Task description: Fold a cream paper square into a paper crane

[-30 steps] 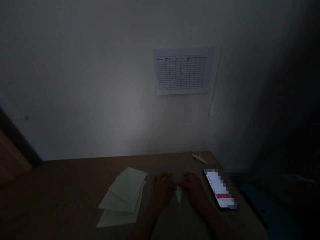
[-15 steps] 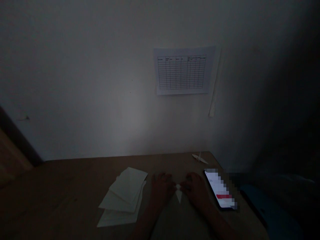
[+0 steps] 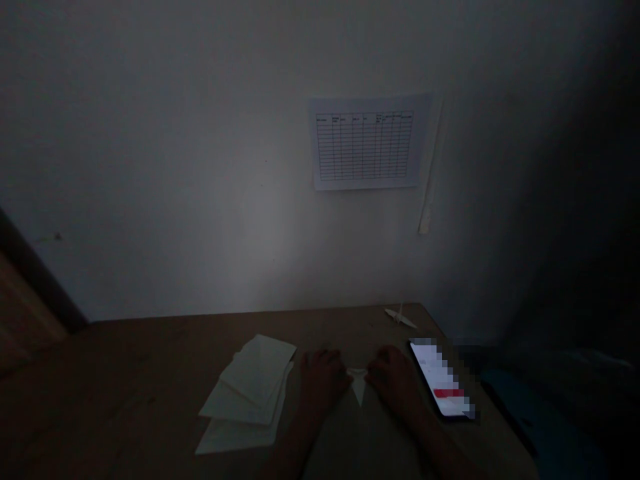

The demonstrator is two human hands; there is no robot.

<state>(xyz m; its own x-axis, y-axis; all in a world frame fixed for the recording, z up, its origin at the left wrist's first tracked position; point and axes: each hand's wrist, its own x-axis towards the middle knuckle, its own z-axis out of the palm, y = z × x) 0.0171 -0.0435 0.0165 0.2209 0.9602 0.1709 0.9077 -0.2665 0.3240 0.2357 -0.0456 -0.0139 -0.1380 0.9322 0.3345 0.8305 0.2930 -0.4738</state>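
At the left of the bench [image 3: 125, 380], loose paper sheets [image 3: 255, 387] lie fanned in an uneven pile, just beside the left forearm and apart from the fingers. Next comes the left hand [image 3: 321, 378], palm down and low over the wood, its fingers curled and its thumb side turned inward. Its fingertips reach the upper left corner of a small folded paper [image 3: 359, 390]. That piece sits between the two hands, wide along its far edge and narrowing to a point toward the person. The step in hand looks like shaping or creasing that far edge, with both corners worked at once. The next move would seem to call for light, even pressure, with the corners kept level so that the thin paper does not tear or skew. The right hand [image 3: 393, 377] mirrors the left, knuckles raised, its fingertips at the upper right corner. The light is too dim to tell whether either grip pinches the paper or merely presses on it. Farther right, near the bench's back corner, lies a folded paper bird [image 3: 400, 319]; nearer the person, a lit phone [image 3: 440, 380] rests face up, apart from the right hand.
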